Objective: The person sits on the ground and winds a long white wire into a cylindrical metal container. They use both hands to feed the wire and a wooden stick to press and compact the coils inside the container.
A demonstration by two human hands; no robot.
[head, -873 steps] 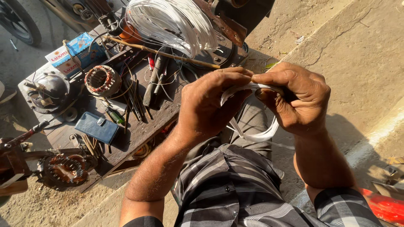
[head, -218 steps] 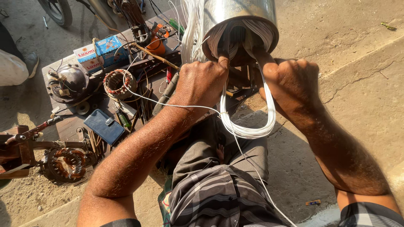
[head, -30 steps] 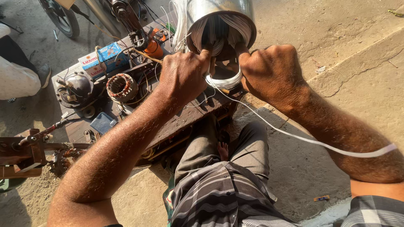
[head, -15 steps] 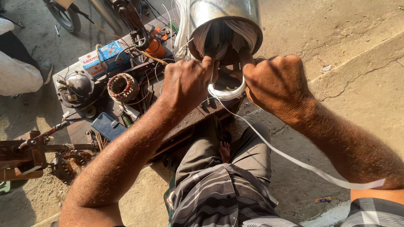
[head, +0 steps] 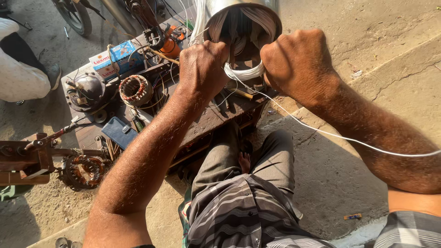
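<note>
Between the clenched left hand (head: 202,64) and right hand (head: 298,62), each grip grasps the white wire coil (head: 243,73).

Glossy white cord (head: 245,73) is shining at twelve o'clock below the polished metal drum (head: 243,9); rough concrete (head: 376,59) is lying at two.

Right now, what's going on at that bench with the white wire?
A seated person grips a small coil of white wire with both fists, left hand and right hand, just below the open end of a metal motor housing. One strand trails off past the right forearm. A copper-wound stator lies on the cluttered wooden bench.
</note>
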